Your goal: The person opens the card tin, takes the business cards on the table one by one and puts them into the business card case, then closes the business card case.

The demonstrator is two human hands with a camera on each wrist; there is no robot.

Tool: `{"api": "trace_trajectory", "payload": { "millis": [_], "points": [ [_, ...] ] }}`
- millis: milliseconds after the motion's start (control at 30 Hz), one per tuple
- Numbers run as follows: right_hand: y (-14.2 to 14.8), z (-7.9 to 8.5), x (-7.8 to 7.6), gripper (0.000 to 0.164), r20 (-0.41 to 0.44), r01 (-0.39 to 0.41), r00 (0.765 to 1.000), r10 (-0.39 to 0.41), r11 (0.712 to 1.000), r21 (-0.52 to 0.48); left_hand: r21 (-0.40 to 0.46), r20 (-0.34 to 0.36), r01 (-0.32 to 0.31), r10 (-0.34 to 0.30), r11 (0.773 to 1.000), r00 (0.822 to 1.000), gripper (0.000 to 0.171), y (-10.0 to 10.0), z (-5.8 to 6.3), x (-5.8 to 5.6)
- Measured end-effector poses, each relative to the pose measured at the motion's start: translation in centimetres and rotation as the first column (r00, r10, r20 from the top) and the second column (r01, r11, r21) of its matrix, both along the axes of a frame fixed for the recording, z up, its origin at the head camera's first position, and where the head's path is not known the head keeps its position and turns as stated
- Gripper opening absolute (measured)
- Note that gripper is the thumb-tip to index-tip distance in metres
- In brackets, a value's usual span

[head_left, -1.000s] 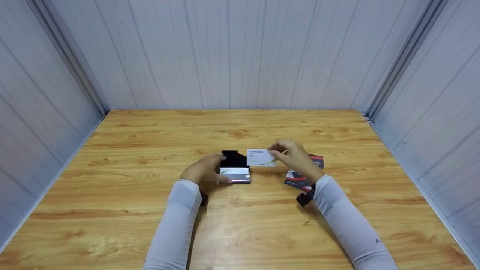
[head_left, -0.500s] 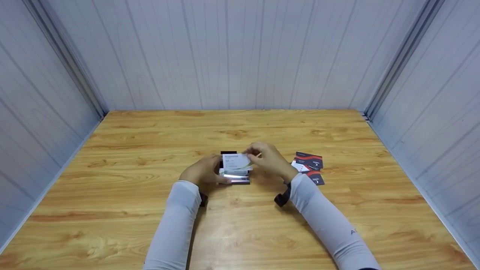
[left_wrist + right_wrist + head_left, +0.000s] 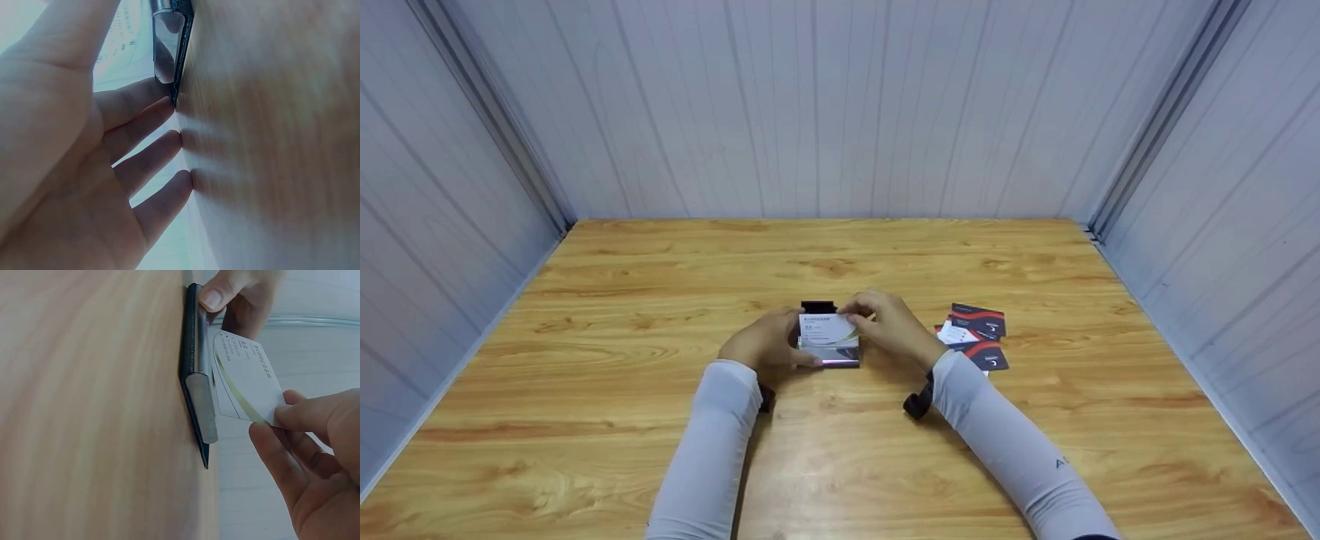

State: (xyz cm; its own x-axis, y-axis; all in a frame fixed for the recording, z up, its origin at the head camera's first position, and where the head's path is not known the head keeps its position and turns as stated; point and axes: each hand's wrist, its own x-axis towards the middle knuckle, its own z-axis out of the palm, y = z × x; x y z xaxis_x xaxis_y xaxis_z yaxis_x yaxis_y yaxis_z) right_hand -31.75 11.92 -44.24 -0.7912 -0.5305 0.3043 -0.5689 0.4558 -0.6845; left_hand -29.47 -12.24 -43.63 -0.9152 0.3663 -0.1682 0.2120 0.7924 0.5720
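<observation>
A black card case with a shiny metal compartment [image 3: 202,408] lies on the table with its dark flap [image 3: 818,307] folded back. My left hand [image 3: 761,341] holds it at the left, thumb on the metal front edge; in the left wrist view, fingertips of the left hand [image 3: 149,174] reach the case's edge and the tabletop. Between thumb and fingers, my right hand [image 3: 892,326] pinches the right end of a white business card [image 3: 825,328] with a green curve. The card slants over the case, its lower edge at the compartment's opening.
Several dark red-striped and white business cards [image 3: 979,321] lie loosely overlapped on the wooden table [image 3: 660,277], right of the right hand. Pale panelled walls [image 3: 825,112] stand behind the table and along both sides.
My right hand has carried the white card leftward and down, from beside the case to over its compartment. The left hand stays on the case. The dark cards are now uncovered by the arm.
</observation>
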Motion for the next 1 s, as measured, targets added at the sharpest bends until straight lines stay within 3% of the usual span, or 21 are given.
{"api": "trace_trajectory", "payload": {
  "millis": [433,633,867,1000],
  "points": [
    [-0.20,-0.35,0.04,0.015,-0.034,0.011,0.999,-0.011,1.000,-0.006,-0.038,0.014,0.007,-0.006,0.999,1.000,0.105,0.01,0.02,-0.09],
    [-0.19,-0.54,-0.02,0.015,-0.026,0.037,0.999,-0.037,0.999,-0.015,-0.012,0.006,0.007,-0.007,1.000,1.000,0.087,0.02,-0.11,-0.13],
    [-0.23,-0.65,-0.02,0.016,-0.011,-0.014,1.000,0.015,0.999,0.045,-0.047,0.012,-0.014,0.015,0.999,1.000,0.102,-0.02,-0.08,-0.12],
    [-0.12,-0.61,-0.08,0.017,0.007,-0.028,1.000,0.027,0.997,0.077,-0.048,0.005,-0.007,0.007,0.999,1.000,0.100,0.00,0.01,-0.06]
  ]
}}
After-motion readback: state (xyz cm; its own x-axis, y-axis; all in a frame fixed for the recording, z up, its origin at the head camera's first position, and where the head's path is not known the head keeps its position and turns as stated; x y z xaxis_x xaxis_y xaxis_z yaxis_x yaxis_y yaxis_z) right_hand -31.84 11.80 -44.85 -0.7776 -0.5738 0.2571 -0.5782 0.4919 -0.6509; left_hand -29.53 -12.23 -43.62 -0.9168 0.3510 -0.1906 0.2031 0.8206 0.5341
